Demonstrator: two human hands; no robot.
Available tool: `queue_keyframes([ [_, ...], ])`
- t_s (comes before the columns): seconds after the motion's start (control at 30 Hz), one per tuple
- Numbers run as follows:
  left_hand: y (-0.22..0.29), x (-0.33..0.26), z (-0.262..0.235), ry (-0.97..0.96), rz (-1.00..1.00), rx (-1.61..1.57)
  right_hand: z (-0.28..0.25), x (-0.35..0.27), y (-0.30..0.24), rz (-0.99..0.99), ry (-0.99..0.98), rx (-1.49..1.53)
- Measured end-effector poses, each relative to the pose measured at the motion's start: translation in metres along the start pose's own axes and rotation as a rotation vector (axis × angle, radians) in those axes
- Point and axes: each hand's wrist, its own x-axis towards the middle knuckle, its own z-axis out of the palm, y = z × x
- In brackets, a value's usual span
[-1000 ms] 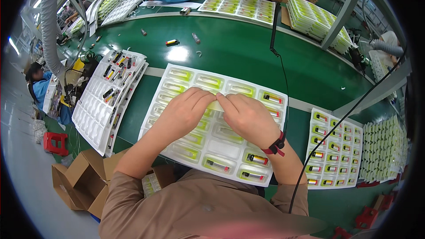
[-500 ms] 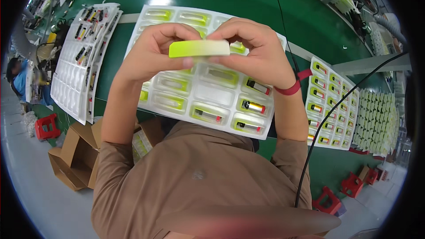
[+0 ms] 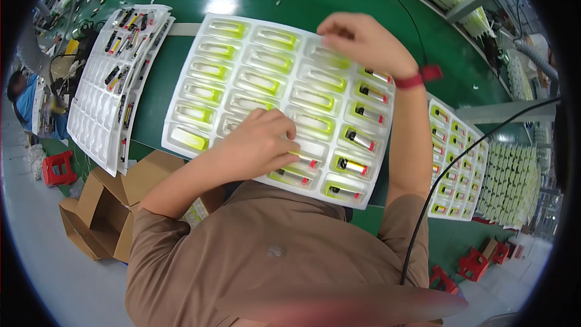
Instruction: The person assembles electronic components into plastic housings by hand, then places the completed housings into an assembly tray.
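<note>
**Two hands laid on a white blister tray at a green bench**

At the far left, a white tray (image 3: pixel 100 94) holding a scatter of dark and yellow pieces is seen lying on the green bench (image 3: pixel 339 0); brown cardboard boxes (image 3: pixel 100 209) are seen on the floor just near of it.

In the middle, a large white blister tray (image 3: pixel 242 72) is spread across the bench in front of the person. Its pockets are filled with small yellow-green pieces, while dark pieces are seen in the pockets along its right columns.

The left hand (image 3: pixel 257 145) is laid on the near part of this tray, its forearm brought in from the lower left. The fingers are curled down, knuckles up, and are pressed against the pockets near the tray's near edge. Whether anything is held under them cannot be told.

The right hand (image 3: pixel 363 42) is stretched to the tray's far right part, the forearm raised almost straight along the tray's right edge, a red wristband (image 3: pixel 417 79) worn at the wrist. The fingertips are bent down and pinched together onto a pocket; what is gripped, if anything, is hidden.

To the right, a further white tray (image 3: pixel 460 169) of small pieces is set on the bench, and a black cable (image 3: pixel 442 181) is hung across it.
</note>
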Motion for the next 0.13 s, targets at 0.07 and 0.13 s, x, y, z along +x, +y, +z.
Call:
queue_keyframes([
  [0.07,0.000,0.000,0.002,-0.043,-0.009,0.019,-0.003,0.058,0.048,-0.050,0.155,-0.274],
  [0.13,-0.007,0.006,0.000,-0.092,0.015,0.078,0.001,0.115,0.085,-0.052,0.209,-0.309],
])
